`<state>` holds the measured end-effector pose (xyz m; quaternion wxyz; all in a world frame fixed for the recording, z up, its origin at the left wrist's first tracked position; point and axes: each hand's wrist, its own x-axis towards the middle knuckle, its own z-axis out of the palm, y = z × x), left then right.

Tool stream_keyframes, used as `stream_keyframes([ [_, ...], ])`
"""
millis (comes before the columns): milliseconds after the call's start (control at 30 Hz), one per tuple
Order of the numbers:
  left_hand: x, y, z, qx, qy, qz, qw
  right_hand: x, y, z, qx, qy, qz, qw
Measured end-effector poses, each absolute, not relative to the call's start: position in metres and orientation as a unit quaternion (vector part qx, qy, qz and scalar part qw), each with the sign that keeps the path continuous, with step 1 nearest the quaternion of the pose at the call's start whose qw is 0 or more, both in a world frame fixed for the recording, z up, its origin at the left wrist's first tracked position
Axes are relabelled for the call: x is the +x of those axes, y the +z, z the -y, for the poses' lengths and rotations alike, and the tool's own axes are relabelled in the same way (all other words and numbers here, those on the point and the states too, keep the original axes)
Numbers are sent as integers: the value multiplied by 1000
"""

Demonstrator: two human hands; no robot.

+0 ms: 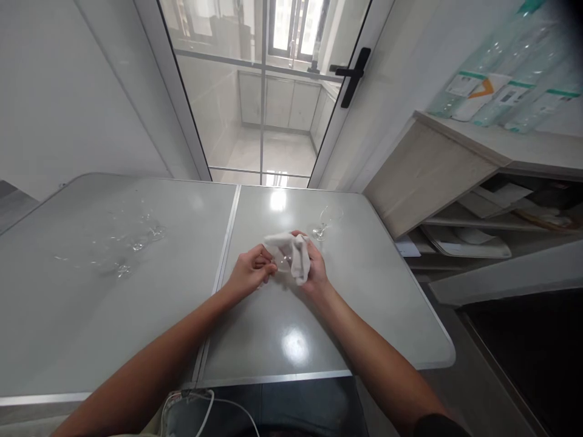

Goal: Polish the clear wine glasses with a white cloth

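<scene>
My left hand (pixel 254 267) is closed on the stem end of a clear stemmed glass (pixel 283 262), which lies tilted above the table. A white cloth (pixel 299 260) is in my right hand (pixel 315 267), its fingers wrapped round the cloth against the glass bowl. Part of the bowl is hidden by the cloth. Just beyond my right hand stands another clear stemmed glass (pixel 320 230). Several more clear glasses (pixel 136 245) are grouped on the left part of the table, their outlines faint.
The pale glossy table (pixel 364 315) has a metal seam left of my hands. Behind it is a glazed door (pixel 291 103) with a black handle (pixel 354 76). To the right, a wooden shelf (pixel 455 158) bears plastic bottles (pixel 505 91). White cables (pixel 209 413) hang below the front edge.
</scene>
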<state>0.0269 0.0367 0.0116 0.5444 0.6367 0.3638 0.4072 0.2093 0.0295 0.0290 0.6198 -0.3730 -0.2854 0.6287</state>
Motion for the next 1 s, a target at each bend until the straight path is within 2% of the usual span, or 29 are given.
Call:
stream_keyframes([
  [100,34,7,-39,558,413,-340,635,197,24,-26,-359,627,266,638],
  [200,39,5,-40,532,428,-341,646,184,15,-22,-362,603,312,639],
  [467,39,-8,-50,462,496,-408,611,181,5,-18,-364,566,463,577],
  [633,29,-4,-53,509,524,-434,528,186,-1,-22,-368,593,440,565],
  [733,23,7,-51,566,528,-402,490,190,-3,-25,-388,570,476,545],
  [867,21,9,-49,584,492,-323,558,191,-1,-25,-385,543,544,511],
  [1000,21,3,-49,529,514,-281,614,192,3,-25,-350,627,499,484],
])
